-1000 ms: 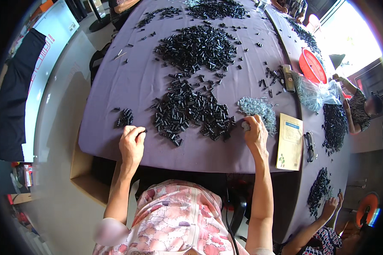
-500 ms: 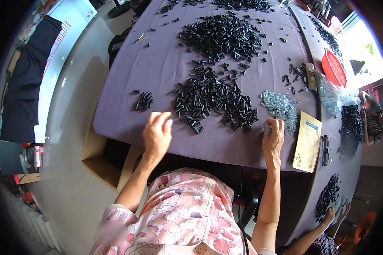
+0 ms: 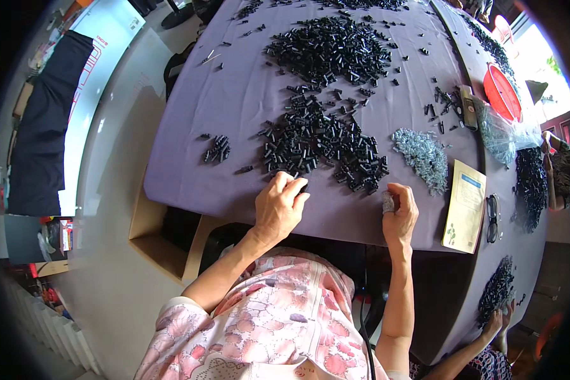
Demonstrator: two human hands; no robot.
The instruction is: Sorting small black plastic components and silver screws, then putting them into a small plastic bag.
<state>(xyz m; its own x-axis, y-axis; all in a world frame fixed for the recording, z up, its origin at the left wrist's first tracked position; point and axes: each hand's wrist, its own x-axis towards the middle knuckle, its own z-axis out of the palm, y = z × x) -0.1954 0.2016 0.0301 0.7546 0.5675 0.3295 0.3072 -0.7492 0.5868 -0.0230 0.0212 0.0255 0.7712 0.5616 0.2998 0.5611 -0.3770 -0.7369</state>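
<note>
My left hand (image 3: 277,208) is at the near edge of the main heap of small black tube-like parts (image 3: 323,144). Its thumb and fingers pinch a black part (image 3: 303,187). To the left, a small group of black parts (image 3: 217,149) lies apart, with a single black part (image 3: 244,169) between it and my hand. My right hand (image 3: 401,218) is curled closed over the near table edge. Something grey (image 3: 388,202) shows at its thumb; whether this is a covering or a held thing, I cannot tell. Beyond it lies a pile of small clear-grey parts (image 3: 422,158).
A larger black heap (image 3: 329,50) lies farther back on the purple-covered table (image 3: 196,95). At right are a yellow paper packet (image 3: 465,206), glasses (image 3: 493,218), a plastic bag (image 3: 497,136) and a red basket (image 3: 503,93). Another person's hands (image 3: 499,322) work at lower right. A cardboard box (image 3: 164,244) stands below left.
My left hand has moved right, from beside the small group to the main heap, and now pinches a black part. A single part lies where it was. My right hand has drawn slightly nearer.
</note>
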